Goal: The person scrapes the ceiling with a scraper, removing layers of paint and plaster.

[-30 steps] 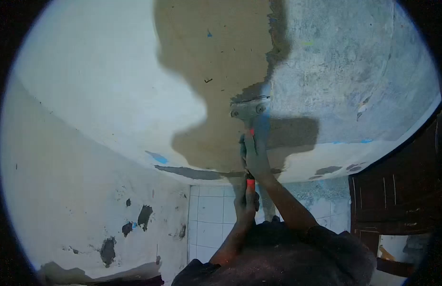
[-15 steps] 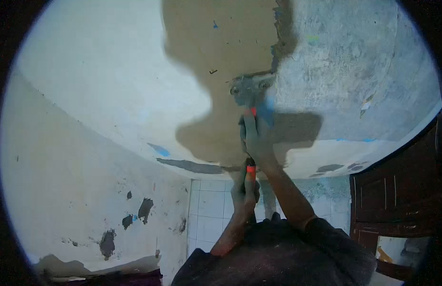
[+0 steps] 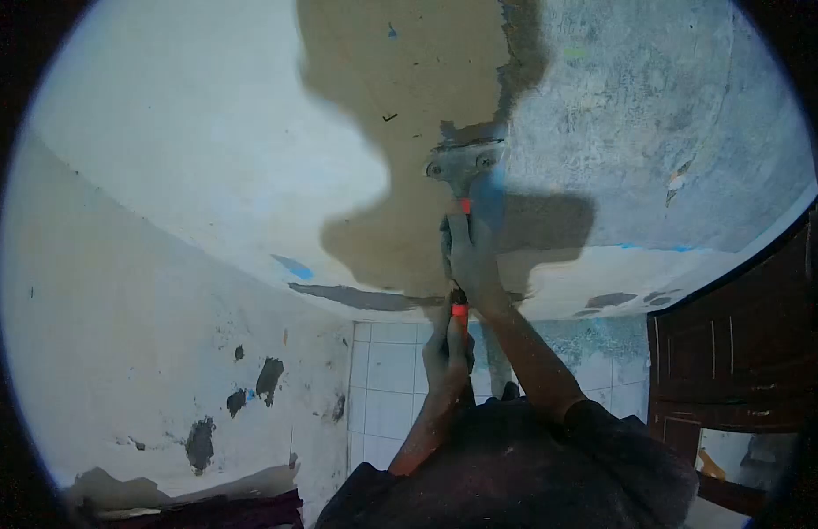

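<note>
We see both hands on one long-handled scraper, whose blade sits toward one o'clock from the middle of the view, against the wall as far as we can judge. The right hand is curled around the handle just below the upper red band. The left hand, between six and seven o'clock from the right, closes around the lower part, by a second red band. Two round fasteners (we cannot make out their type) mark the blade's corners.

From the blade, a dark, jagged strip climbs toward twelve. At two o'clock we have a rough grey-blue surface; at ten, smooth pale coating. A broad shadow falls around the hands and blade. At nine lies a blue mark.

At six, beyond the wall's foot, we find white floor tiles, and the person's dark shirt below. Dark wooden cabinetry stands between three and four; grey patches spot a side wall toward eight, with purplish cloth at seven.
</note>
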`<state>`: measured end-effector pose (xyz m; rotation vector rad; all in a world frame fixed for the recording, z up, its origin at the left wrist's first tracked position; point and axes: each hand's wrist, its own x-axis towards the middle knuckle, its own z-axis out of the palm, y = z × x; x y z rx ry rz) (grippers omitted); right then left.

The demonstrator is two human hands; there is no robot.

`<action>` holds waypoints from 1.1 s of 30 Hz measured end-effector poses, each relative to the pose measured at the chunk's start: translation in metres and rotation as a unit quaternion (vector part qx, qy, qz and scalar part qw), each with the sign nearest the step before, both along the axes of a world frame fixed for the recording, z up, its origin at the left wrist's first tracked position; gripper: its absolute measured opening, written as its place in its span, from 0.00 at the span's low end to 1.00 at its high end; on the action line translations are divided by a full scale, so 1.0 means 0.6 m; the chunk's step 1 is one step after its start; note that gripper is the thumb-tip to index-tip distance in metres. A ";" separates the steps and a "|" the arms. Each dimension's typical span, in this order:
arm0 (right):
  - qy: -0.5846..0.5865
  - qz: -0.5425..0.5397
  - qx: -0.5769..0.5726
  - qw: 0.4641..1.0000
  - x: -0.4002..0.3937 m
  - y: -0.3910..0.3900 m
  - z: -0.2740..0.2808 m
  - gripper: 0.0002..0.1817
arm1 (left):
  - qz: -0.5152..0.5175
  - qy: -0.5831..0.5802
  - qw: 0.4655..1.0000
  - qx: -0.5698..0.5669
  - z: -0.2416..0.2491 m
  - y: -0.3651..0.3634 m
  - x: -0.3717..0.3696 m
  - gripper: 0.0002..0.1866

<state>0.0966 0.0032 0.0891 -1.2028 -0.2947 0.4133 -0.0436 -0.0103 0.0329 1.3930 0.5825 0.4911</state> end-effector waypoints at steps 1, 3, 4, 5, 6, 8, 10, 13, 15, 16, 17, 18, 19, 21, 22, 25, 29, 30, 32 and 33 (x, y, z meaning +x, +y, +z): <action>0.011 0.002 -0.002 1.000 0.001 -0.001 -0.002 0.18 | 0.003 0.006 1.000 0.022 -0.008 -0.001 0.003 0.28; 0.004 0.014 -0.015 1.000 0.005 -0.007 -0.012 0.19 | -0.009 0.040 0.999 -0.013 -0.031 0.004 0.002 0.30; 0.000 0.019 -0.027 0.999 0.010 -0.008 -0.020 0.19 | -0.012 0.037 0.999 -0.009 -0.021 0.003 0.006 0.30; -0.043 0.014 0.010 0.999 0.018 -0.002 -0.041 0.20 | -0.007 0.014 0.999 0.028 -0.008 -0.002 0.012 0.29; -0.045 0.011 0.011 0.999 0.025 -0.003 -0.022 0.20 | -0.001 -0.006 0.998 0.063 -0.001 -0.006 0.018 0.28; -0.100 -0.050 0.027 0.993 0.031 -0.007 0.045 0.20 | -0.023 -0.021 0.998 0.047 0.002 0.019 0.039 0.28; -0.084 -0.026 0.025 0.996 0.041 -0.016 0.101 0.19 | -0.022 -0.071 0.991 0.109 0.042 0.026 0.064 0.28; -0.076 0.000 0.012 0.997 0.045 -0.027 0.115 0.18 | -0.016 -0.071 0.993 0.088 0.063 0.009 0.067 0.29; -0.093 -0.027 0.022 0.995 0.041 -0.029 0.077 0.17 | -0.025 -0.053 0.995 0.081 0.035 -0.007 0.052 0.29; -0.094 -0.031 0.025 0.995 0.041 -0.022 0.032 0.17 | -0.034 -0.031 0.996 0.071 0.018 -0.013 0.042 0.29; -0.152 -0.078 0.026 0.985 0.043 -0.013 -0.016 0.17 | -0.038 -0.033 0.996 0.074 0.007 -0.014 0.035 0.29; -0.210 -0.122 0.024 0.970 0.040 -0.016 -0.011 0.16 | -0.041 -0.009 0.998 0.045 0.005 -0.019 0.031 0.28; -0.212 -0.120 0.022 0.970 0.044 -0.020 -0.005 0.16 | -0.041 0.015 0.999 0.015 0.004 -0.024 0.031 0.28; -0.107 -0.019 0.013 0.994 0.042 -0.025 0.025 0.16 | -0.016 0.002 0.999 0.034 0.026 -0.026 0.044 0.29; -0.144 -0.039 0.025 0.988 0.049 -0.020 0.045 0.18 | 0.003 -0.010 0.998 0.056 0.041 -0.024 0.053 0.29; -0.093 0.039 -0.014 0.995 0.054 -0.045 0.134 0.20 | -0.030 -0.070 0.996 0.054 0.079 -0.007 0.077 0.29; -0.133 0.008 -0.020 0.991 0.067 -0.035 0.105 0.19 | -0.021 -0.059 0.995 0.078 0.079 -0.016 0.073 0.29; -0.164 -0.026 -0.044 0.985 0.065 -0.036 0.077 0.19 | -0.025 -0.047 0.995 0.079 0.062 -0.020 0.064 0.29; -0.117 -0.006 -0.023 0.993 0.043 -0.050 0.042 0.17 | -0.034 -0.049 0.996 0.059 0.021 -0.033 0.038 0.28; -0.110 -0.021 -0.021 0.993 0.037 -0.051 0.035 0.16 | -0.037 -0.026 0.997 0.055 0.024 -0.037 0.033 0.28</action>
